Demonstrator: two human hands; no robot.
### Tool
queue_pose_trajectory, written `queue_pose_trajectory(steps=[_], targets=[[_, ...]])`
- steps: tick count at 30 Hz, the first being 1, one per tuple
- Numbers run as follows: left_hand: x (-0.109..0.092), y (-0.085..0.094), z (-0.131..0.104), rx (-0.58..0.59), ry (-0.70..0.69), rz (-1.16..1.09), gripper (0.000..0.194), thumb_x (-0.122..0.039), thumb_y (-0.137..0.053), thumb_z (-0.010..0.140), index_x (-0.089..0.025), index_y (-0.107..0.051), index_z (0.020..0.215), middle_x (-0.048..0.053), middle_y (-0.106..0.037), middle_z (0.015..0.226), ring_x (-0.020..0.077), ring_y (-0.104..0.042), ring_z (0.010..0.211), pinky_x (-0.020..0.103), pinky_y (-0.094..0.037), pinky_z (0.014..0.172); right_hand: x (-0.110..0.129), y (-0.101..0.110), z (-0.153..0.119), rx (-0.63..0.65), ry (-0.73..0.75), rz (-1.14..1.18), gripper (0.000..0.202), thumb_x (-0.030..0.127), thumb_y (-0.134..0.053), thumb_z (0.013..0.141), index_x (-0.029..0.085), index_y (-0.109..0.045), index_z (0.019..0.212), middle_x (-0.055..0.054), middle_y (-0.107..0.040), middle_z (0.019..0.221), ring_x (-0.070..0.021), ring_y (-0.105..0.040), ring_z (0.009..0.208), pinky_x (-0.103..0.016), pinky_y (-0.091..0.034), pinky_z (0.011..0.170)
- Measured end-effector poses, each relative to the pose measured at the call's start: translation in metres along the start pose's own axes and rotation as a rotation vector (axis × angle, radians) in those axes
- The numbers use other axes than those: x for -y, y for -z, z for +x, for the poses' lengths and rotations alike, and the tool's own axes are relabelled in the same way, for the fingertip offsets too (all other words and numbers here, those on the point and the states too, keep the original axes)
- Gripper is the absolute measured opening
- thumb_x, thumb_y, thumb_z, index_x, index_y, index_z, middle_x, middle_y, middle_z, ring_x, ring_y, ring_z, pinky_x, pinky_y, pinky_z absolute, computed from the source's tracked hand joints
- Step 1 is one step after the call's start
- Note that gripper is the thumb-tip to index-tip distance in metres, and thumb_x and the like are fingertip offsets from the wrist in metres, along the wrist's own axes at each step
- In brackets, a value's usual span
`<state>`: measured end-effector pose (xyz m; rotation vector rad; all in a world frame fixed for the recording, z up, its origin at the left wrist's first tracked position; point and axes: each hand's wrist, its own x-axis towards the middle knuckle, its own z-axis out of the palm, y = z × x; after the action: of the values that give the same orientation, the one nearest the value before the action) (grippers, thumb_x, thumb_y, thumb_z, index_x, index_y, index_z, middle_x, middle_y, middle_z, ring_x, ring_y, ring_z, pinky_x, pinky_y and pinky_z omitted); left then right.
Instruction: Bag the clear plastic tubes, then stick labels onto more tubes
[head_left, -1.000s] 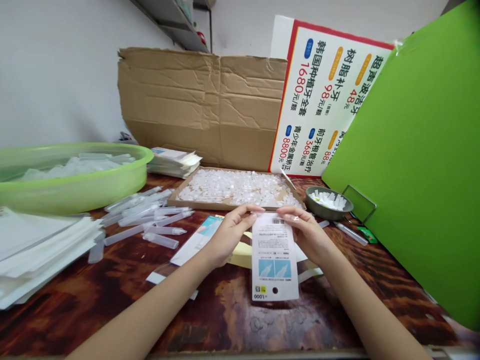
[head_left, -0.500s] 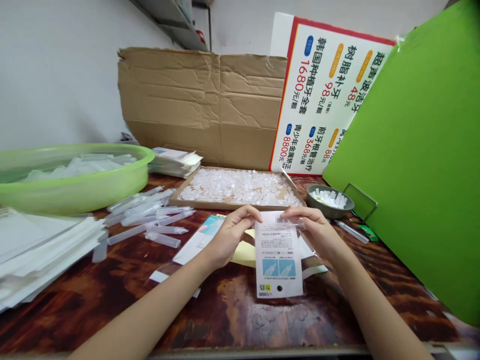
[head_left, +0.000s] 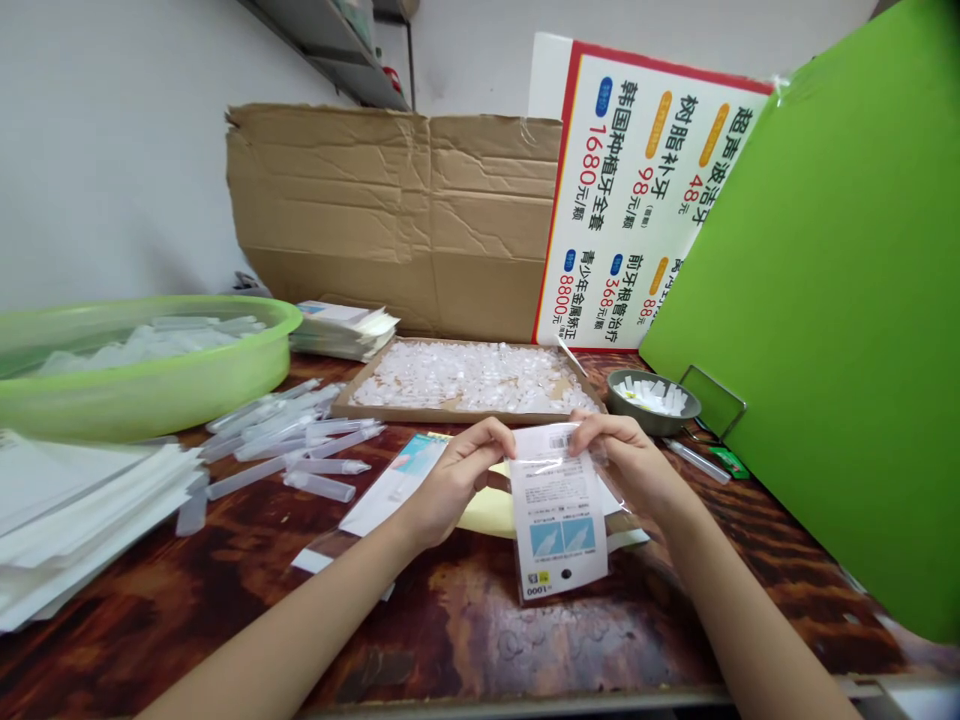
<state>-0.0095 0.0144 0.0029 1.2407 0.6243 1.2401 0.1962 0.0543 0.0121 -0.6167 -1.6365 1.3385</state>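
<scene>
The step in hand appears to be the two-handed handling of a printed card [head_left: 561, 505] in a clear plastic wrapper [head_left: 553, 463], worked along its far edge. The next move probably calls for both grips to stay level there, pinching lightly so that the thin film does not crease or slip.

The card is in front of the person, between the hands and above the near part of the bench [head_left: 442, 630]. Its far end, with the barcode, lies up between the fingers; its near end, with the punched hole, hangs towards the body, the print upside down to the wearer. Whether that near edge touches the wood cannot be told.

Both forearms come in from the lower corners and converge. The left hand [head_left: 454, 480] is nearly closed, thumb and curled forefinger pinching at the card's far left corner, the other fingers folded beneath. The right hand [head_left: 626, 450] is also nearly closed, its bent fingers over the far right corner and its thumb mostly hidden, with loose film showing just beside it.

Yellow paper [head_left: 486, 513] lies beneath the card, and a blue and white sheet [head_left: 390, 487] lies partly behind the left hand. Beyond stands a shallow cardboard tray [head_left: 442, 413] of small clear pieces [head_left: 480, 375].
</scene>
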Motion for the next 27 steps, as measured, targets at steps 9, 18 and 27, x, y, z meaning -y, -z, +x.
queue_pose_trajectory(steps=[9, 18, 27], targets=[[-0.0007, 0.0027, -0.0013, 0.026, -0.002, 0.010, 0.015, -0.019, -0.048, 0.084, -0.018, -0.052, 0.069, -0.001, -0.054, 0.072, 0.0123, -0.052, 0.070, 0.021, -0.047, 0.062, 0.0038, -0.0029, -0.0009, 0.024, -0.006, 0.029, 0.028, 0.006, -0.044, 0.062, 0.021, -0.067, 0.061, -0.001, -0.045, 0.070, -0.0129, -0.044, 0.063, -0.023, -0.031, 0.050], [-0.0032, 0.0011, -0.0026, 0.060, -0.038, 0.085, 0.015, -0.022, -0.049, 0.084, -0.017, -0.054, 0.071, 0.000, -0.055, 0.077, 0.0131, -0.052, 0.076, 0.021, -0.046, 0.064, 0.0023, -0.0030, 0.0017, 0.029, -0.005, 0.159, 0.020, 0.008, -0.049, 0.064, 0.020, -0.064, 0.057, 0.000, -0.043, 0.068, -0.0111, -0.041, 0.059, -0.023, -0.027, 0.047], [-0.0017, 0.0048, -0.0023, 0.103, -0.087, 0.153, 0.015, -0.024, -0.044, 0.085, -0.017, -0.054, 0.075, 0.001, -0.054, 0.079, 0.0146, -0.052, 0.079, 0.025, -0.047, 0.069, 0.0018, -0.0044, 0.0015, 0.023, -0.004, 0.159, 0.019, 0.009, -0.050, 0.064, 0.020, -0.063, 0.056, 0.000, -0.043, 0.067, -0.0122, -0.040, 0.060, -0.024, -0.027, 0.048]])
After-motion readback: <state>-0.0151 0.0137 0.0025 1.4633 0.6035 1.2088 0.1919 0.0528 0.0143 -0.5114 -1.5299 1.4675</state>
